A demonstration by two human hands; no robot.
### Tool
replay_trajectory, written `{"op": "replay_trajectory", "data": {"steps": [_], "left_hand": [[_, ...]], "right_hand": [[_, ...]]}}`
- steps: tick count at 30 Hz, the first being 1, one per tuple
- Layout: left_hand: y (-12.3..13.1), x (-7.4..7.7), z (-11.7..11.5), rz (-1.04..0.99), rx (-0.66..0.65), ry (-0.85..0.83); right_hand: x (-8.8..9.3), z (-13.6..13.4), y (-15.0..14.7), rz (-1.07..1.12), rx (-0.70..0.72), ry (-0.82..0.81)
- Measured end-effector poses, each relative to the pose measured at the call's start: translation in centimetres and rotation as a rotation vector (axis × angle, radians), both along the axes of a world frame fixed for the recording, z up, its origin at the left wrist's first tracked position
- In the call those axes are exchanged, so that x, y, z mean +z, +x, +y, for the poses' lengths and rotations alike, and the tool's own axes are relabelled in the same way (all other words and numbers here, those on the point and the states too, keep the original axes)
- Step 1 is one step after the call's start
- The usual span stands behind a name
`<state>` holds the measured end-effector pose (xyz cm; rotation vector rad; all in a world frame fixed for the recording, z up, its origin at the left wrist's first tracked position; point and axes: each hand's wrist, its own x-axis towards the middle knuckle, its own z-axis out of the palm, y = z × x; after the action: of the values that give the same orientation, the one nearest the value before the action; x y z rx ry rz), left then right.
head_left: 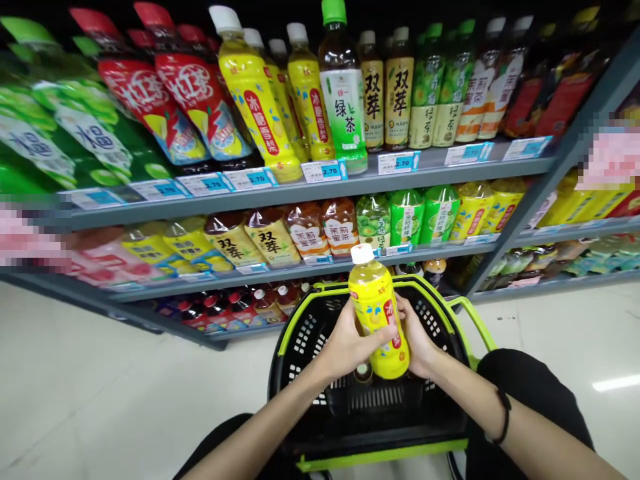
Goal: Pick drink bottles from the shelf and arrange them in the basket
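A yellow drink bottle (377, 310) with a white cap is held between my two hands, slightly tilted, over the shopping basket. My left hand (353, 340) wraps its left side, with the thumb across the label. On the other side, my right hand (415, 333) grips the bottle, its fingers partly hidden behind it. Below is the black shopping basket (320, 417) with a lime-green rim. Inside it, a small round dark object (363, 372) shows partly beneath the bottle; I cannot make out its kind.
Grey shelves (240, 197) full of bottled drinks stand ahead. On the top shelf are similar yellow bottles (260, 100), a green tea bottle (344, 107) and red-label bottles (185, 100). Price tags (324, 171) line the edge. The basket's green handle (477, 320) leans right, near my knee.
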<state>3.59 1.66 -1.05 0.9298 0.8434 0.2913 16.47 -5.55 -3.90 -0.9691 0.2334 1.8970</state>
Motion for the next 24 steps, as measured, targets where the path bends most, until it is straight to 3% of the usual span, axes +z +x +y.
{"op": "replay_trajectory", "data": {"steps": [3,5,10,13,16,21,24], "left_hand": [[-0.8,0.8,0.3,0.023,0.106,-0.139],[-1.2,1.4,0.6,-0.07,0.155,-0.178],[-1.3,2.0,1.7,-0.223,0.129,-0.151],[-1.1,1.7,2.1,-0.198,0.262,0.043],[-1.0,1.3,2.5,-0.093,0.363,0.174],[-1.5,0.7,2.6,-0.038,0.29,0.255],[-1.7,0.6,2.3,-0.168,0.283,0.254]], "right_hand": [[-0.1,-1.2,-0.8,0.271,0.198,0.154],[0.0,-1.8,-1.2,0.381,0.287,0.174],[0.5,-1.6,-1.9,0.446,0.309,0.103],[0.8,-1.5,-3.0,0.336,0.239,0.091],[0.9,-2.2,-4.2,0.074,0.156,0.004],[0.0,-2.9,-4.7,-0.31,0.108,-0.036],[-0.3,-2.6,-4.0,-0.328,0.11,-0.051]]}}
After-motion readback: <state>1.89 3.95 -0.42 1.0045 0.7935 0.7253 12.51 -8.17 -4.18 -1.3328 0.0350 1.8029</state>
